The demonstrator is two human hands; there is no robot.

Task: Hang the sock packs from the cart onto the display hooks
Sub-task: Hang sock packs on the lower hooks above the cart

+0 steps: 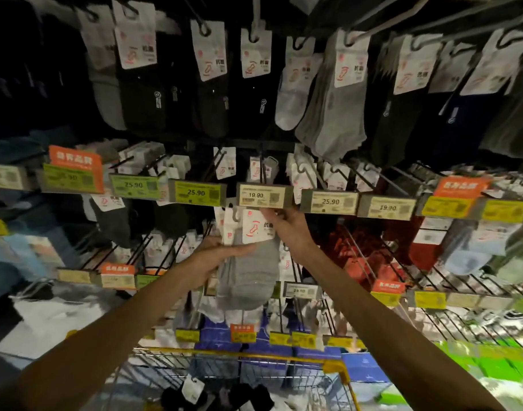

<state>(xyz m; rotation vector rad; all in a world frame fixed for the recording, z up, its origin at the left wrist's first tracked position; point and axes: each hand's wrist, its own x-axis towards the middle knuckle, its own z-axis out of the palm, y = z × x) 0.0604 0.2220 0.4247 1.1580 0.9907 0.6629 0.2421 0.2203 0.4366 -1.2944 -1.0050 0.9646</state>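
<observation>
Head view shows a gray sock pack (248,271) raised among the display hooks (255,16), just below the 19.90 price tag (261,196). The left hand (215,256) clasps its middle between thumb and fingers, and the right hand (288,229) pinches the upper corner of its white card (255,228). Dark packs (233,393) lie in the yellow-rimmed cart (239,355) below.

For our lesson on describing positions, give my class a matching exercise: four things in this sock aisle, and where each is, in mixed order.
1 grey sock pack
2 cart
3 red socks
4 19.90 price tag

a at the bottom of the view
b to the right of the right hand
c between the left hand and the right hand
d just above the right hand's fingertips

Pairs: 1c, 2a, 3b, 4d
</observation>
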